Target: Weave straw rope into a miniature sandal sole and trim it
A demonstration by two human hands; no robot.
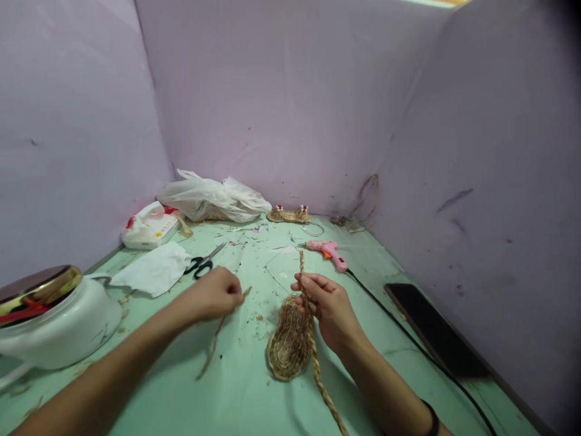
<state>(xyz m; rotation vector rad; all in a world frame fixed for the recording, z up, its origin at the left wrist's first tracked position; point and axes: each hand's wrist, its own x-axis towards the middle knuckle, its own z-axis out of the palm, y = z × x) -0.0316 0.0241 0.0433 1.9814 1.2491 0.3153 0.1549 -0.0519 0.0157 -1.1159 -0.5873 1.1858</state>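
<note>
My right hand (324, 300) pinches a braided straw cord (316, 363) near its upper end. The tip of the cord points up past the fingers, and the rest runs down out of view at the bottom edge. Under the cord lies a coiled straw sole (289, 348), its upper end partly behind my right fingers. My left hand (220, 293) is closed on a thin loose straw strand (211, 351), which hangs below the fist and pokes out to its right. Just behind my left hand lie black-handled scissors (205, 261), blades apart.
A pink glue gun (327, 249) lies beyond my right hand, its black cable running right. A phone (436, 327) is at the right edge. Finished straw slippers (289, 215) and a white plastic bag (218, 197) sit at the back. At left are a tissue (157, 269) and white pot (68, 327).
</note>
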